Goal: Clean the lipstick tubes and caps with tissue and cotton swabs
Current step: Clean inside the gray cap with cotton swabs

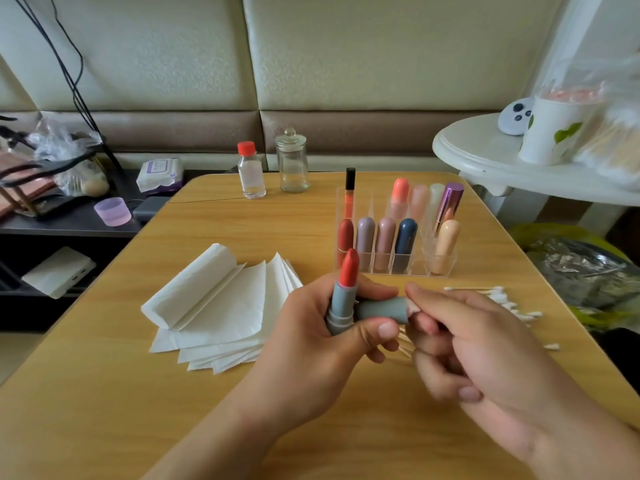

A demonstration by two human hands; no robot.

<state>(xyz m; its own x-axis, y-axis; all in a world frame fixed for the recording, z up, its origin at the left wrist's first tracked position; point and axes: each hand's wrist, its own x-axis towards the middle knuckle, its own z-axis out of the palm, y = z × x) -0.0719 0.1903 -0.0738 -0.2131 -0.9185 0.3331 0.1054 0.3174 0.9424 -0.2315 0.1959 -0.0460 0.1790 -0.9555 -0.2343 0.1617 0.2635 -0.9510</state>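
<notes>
Left hand [332, 327], centre of frame: grips an upright grey lipstick tube [341, 306] with coral-red bullet extended, together with its grey cylindrical cap [381, 310] lying sideways, mouth toward the right. Right hand [467, 344], lower right: fingers curled at the cap's mouth; whether they pinch a swab cannot be told. Step judged: cleaning the cap's interior. Next move calls for a fine tool worked inside the narrow cap. Stock: fanned white tissue sheets [221, 306] centre left on the wooden table [104, 410]; loose white cotton swabs [502, 299] right; clear acrylic organiser [446, 263] of capped lipsticks above.
</notes>
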